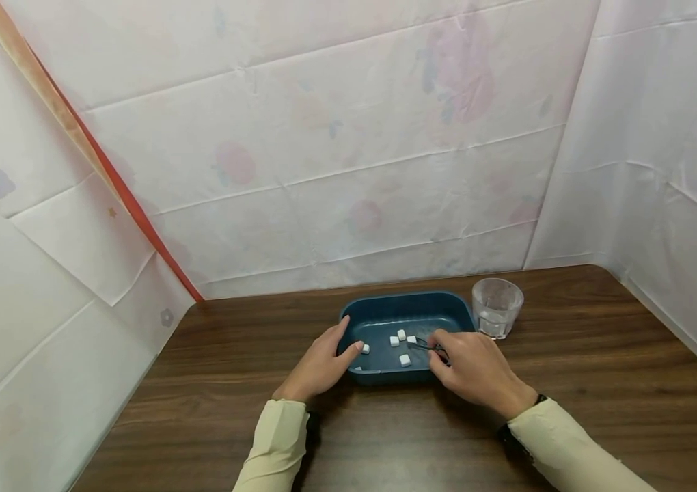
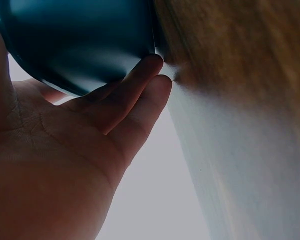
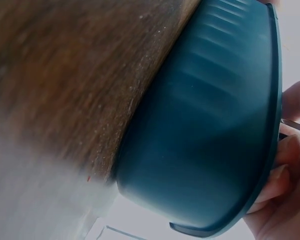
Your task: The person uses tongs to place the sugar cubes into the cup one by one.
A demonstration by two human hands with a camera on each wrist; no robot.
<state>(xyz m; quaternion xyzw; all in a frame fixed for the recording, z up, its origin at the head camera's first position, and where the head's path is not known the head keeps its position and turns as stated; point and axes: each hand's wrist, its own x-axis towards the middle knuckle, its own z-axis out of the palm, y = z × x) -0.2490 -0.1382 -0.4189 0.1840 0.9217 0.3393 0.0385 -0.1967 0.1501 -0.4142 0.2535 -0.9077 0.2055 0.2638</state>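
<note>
A dark blue rectangular tray (image 1: 379, 374) stands on the wooden table, with several small white cubes (image 1: 405, 360) scattered on its floor. At its left end my left hand (image 1: 319, 365) holds the wall, thumb over the rim and fingers against the outside, as the left wrist view shows. My right hand (image 1: 474, 365) pinches dark metal tweezers (image 1: 422, 346) over the tray's right part. Their tips are at one white cube (image 1: 411, 339); whether they clamp it I cannot tell. In the right wrist view, the tray's outer wall (image 3: 205, 115) hides the cubes, and part of the tweezers (image 3: 297, 126) shows between the fingers.
A clear glass (image 1: 497, 307) with a little clear liquid in it stands close to the tray's right end, just beyond my right hand. Behind the wooden table (image 1: 231, 410) hangs a pale patterned sheet (image 1: 324, 171), with more sheeting at both sides.
</note>
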